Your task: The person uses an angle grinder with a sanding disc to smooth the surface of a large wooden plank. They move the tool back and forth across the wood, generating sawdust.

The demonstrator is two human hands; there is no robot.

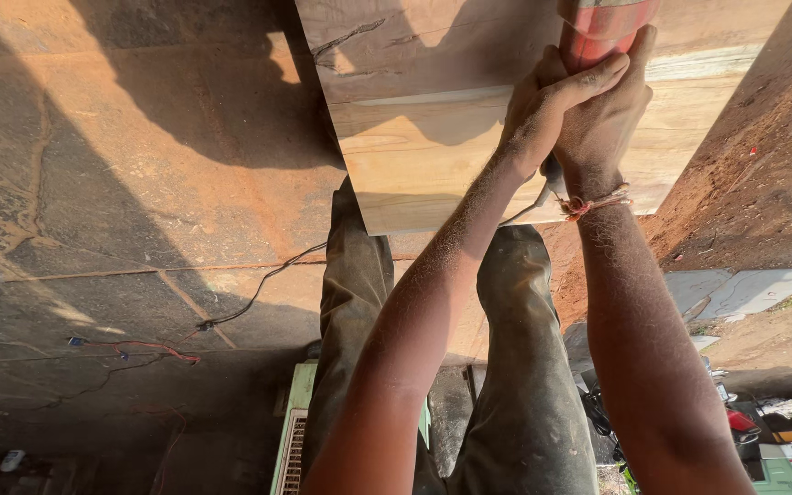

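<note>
Both hands wrap the rear body of a red power tool point(602, 27) at the top right of the head view. My left hand point(543, 105) reaches across from the left and closes over the tool, fingers on top. My right hand point(609, 119), with a red string bracelet at the wrist, grips it from the right. The tool rests over a wide pale wooden plank point(423, 128) that extends away from me. The tool's front end is cut off by the frame's top edge. Sawdust coats both forearms.
My legs in dusty dark trousers point(515, 367) stand under the plank's near end. Black and red cables point(231, 316) lie on the stone floor at left. Red soil point(772, 165) borders the right. A green machine point(291, 440) sits at the bottom, clutter at the bottom right.
</note>
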